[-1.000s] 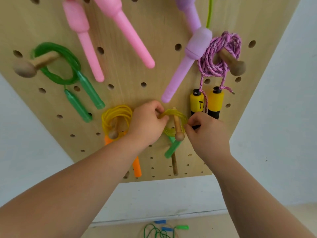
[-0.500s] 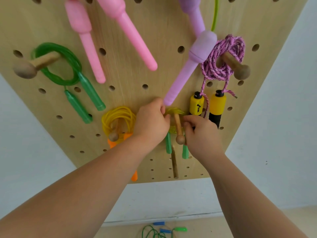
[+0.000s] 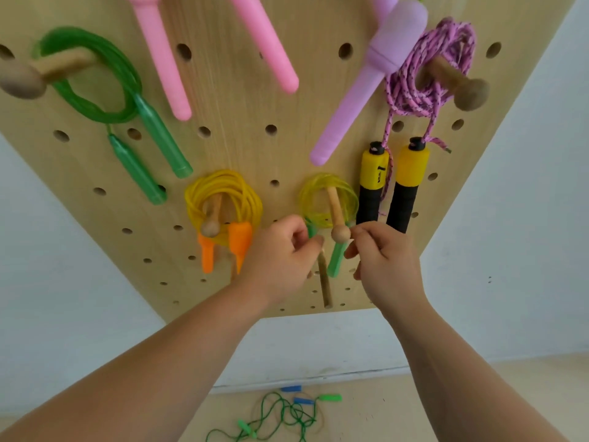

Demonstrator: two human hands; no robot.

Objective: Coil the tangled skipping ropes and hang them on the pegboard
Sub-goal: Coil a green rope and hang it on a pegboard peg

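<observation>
Ahead: wood pegboard [image 3: 239, 154], wht wall [image 3: 526, 234].

Left hand [image 3: 280, 255] pinches one green handle [image 3: 311, 230] of the yellow-green coil [image 3: 306, 199]. The coil hangs on the peg [image 3: 340, 232] between both hands. Right hand [image 3: 387, 260], fingers curled, is just beside the peg knob; contact indeterminate. Black-and-yellow handles [image 3: 403, 199] are just above it. Tangled green rope [image 3: 287, 413] lies well below both hands.

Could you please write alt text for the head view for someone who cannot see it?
A left hand and a right hand meet at a yellow coil with green handles hung on a pegboard peg; tangled rope lies on the floor.
</observation>
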